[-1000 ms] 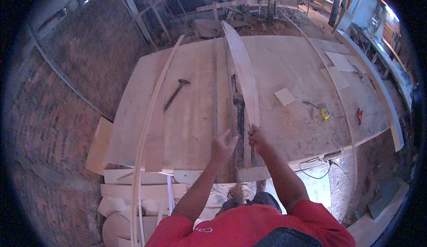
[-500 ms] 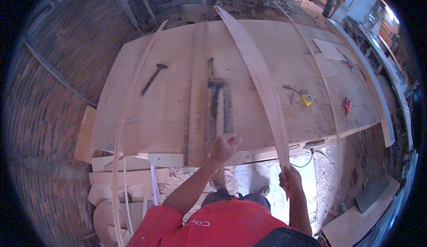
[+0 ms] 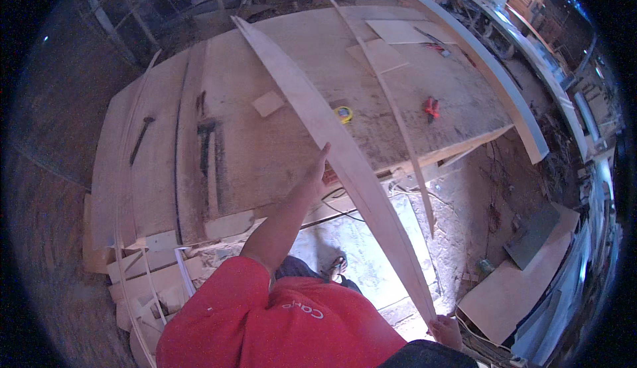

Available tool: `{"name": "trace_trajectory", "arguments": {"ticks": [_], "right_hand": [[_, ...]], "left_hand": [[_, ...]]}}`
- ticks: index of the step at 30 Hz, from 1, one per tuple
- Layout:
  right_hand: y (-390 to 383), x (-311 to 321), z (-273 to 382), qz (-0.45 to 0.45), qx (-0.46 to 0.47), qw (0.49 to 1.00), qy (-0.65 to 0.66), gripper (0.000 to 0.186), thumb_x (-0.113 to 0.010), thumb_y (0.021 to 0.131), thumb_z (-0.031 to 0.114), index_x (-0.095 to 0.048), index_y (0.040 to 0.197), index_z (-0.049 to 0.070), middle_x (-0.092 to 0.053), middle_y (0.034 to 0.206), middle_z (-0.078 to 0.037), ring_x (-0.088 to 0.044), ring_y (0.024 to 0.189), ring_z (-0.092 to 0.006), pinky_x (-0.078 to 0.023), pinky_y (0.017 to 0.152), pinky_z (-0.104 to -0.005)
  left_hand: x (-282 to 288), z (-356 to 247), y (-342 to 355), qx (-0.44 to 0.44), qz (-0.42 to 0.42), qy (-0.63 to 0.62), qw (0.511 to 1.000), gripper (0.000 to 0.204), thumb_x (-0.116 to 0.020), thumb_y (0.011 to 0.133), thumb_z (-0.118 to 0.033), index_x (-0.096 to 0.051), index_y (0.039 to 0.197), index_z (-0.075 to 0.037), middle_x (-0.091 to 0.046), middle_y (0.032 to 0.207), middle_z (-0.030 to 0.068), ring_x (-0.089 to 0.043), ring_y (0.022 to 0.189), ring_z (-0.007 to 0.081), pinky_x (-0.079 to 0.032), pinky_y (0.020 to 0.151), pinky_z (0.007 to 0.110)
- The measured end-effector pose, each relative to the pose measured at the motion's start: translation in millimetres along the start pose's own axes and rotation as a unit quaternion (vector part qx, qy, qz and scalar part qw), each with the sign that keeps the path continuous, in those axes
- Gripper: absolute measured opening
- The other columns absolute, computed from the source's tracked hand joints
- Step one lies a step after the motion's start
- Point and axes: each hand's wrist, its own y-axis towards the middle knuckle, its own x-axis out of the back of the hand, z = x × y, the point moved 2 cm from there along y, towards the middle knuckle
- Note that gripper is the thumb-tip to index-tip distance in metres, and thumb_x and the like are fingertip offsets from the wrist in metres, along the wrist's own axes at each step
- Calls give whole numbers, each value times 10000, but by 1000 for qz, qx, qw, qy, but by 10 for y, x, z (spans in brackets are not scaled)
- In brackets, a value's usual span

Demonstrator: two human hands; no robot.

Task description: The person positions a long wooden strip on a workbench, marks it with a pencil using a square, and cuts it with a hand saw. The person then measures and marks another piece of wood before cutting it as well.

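A long, thin wooden strip (image 3: 318,116), wide in the middle and tapered at its ends, slants across the plywood tabletop (image 3: 259,156) and over its near edge toward me. My right hand (image 3: 446,331) is closed around its narrow near end, low at the right. At its left edge, my left hand (image 3: 321,162) grips with the thumb on top; the other fingers are mostly hidden by the strip. A yellow tape measure (image 3: 343,115) lies close to the strip's right side, and a small square wood piece (image 3: 268,103) rests to its left.
A hammer (image 3: 141,140) lies on the left of the tabletop, red-handled pliers (image 3: 432,109) on the right. Another thin strip (image 3: 391,106) overhangs the near edge. Flat boards (image 3: 391,31) are at the far right. Sheet offcuts (image 3: 524,295) lie on the floor at right.
The view has swung right. My right hand has drawn the strip back toward me, and my left hand has moved from above the bare tabletop onto the strip's edge.
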Motion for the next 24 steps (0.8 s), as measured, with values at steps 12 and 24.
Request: {"name": "trace_trajectory", "arguments": {"ticks": [12, 24], "right_hand": [[-95, -314, 141, 164, 132, 970, 124, 312, -768, 885, 288, -734, 961, -12, -741, 926, -110, -676, 865, -217, -529, 796, -388], [1462, -1254, 2604, -96, 561, 775, 274, 902, -751, 923, 419, -278, 1622, 102, -332, 1648, -172, -314, 1526, -366, -258, 1247, -581]], "left_hand": [[-1110, 471, -209, -6, -1, 61, 998, 309, -750, 906, -79, -610, 1145, 57, -677, 1101, 198, -727, 968, 321, -658, 805, 454], [-1862, 97, -1796, 67, 320, 289, 900, 573, -722, 935, -499, -676, 1216, -1, -758, 1053, 138, -750, 802, 232, -631, 692, 372]]}}
